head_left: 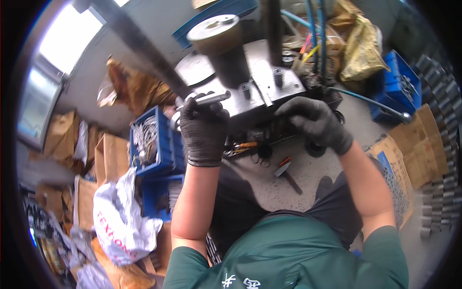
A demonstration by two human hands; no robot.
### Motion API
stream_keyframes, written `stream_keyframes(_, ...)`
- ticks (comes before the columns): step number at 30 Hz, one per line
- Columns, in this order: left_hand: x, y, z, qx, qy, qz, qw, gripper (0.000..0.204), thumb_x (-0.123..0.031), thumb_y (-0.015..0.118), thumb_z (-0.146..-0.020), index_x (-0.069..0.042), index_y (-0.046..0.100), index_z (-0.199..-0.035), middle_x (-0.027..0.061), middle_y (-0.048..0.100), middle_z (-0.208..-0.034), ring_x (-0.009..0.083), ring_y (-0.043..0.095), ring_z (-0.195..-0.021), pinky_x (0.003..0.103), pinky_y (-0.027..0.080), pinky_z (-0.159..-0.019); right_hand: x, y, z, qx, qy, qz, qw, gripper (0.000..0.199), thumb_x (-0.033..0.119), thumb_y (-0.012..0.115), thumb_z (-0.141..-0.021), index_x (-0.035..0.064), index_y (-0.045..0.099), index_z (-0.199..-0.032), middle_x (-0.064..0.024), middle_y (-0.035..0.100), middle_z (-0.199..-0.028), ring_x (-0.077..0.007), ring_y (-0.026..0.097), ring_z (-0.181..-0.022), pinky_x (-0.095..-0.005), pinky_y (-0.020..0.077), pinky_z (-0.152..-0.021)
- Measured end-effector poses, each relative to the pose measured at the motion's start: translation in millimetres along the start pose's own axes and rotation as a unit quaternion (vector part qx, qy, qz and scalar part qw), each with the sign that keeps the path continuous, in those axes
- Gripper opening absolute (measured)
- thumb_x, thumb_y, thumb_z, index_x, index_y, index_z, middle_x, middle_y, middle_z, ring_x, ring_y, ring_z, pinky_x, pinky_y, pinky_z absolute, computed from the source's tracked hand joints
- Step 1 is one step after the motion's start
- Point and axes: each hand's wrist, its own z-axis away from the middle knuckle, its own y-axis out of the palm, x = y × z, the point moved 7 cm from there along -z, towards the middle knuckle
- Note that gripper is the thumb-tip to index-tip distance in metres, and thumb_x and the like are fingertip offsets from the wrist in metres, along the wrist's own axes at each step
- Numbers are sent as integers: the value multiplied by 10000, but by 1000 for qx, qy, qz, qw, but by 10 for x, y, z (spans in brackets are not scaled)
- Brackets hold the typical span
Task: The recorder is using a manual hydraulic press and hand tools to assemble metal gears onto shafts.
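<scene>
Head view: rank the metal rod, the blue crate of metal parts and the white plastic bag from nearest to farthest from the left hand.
1. Metal rod: gripped in the gloved left hand, at its top.
2. Blue crate of metal parts: just to the hand's left.
3. White plastic bag: farthest, lower left on the floor.

The single head camera looks steeply down from close above, facing forward over the press table (269, 91) and floor (313, 178)
</scene>
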Motion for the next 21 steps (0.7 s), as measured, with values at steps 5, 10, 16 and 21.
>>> stream_keyframes(5,1022,-111,-66,-33,-110,-9,993,237,-308,576,-965,-91,645,-1028,11,691,-975,180,616,-868,347,490,-824,-37,-108,206,-117,-8,-80,990,201,2,629,-962,3,679,-1156,-43,705,-1059,-117,663,-1014,-291,535,-942)
stream_keyframes(10,1619,-303,154,4,-288,152,946,238,-331,591,-940,-108,640,-1006,48,673,-996,214,627,-906,370,487,-867,-37,-187,306,-143,62,-89,984,154,1,638,-960,4,676,-1109,-46,696,-1036,-121,662,-992,-290,538,-915)
stream_keyframes(16,1829,-55,156,87,-283,112,949,201,-275,568,-976,-106,654,-1045,-7,704,-1027,135,672,-1006,299,501,-936,-6,-96,315,-148,79,-113,979,168,-42,663,-929,5,670,-1090,-54,679,-1043,-112,651,-986,-294,536,-906)
stream_keyframes(21,1881,-168,194,-33,-316,129,939,220,-286,608,-950,-101,665,-1053,26,705,-1061,184,658,-1073,369,478,-1001,-43,-76,272,-153,108,-125,974,163,-73,651,-921,-7,667,-1069,-72,669,-1044,-125,653,-981,-299,545,-875)
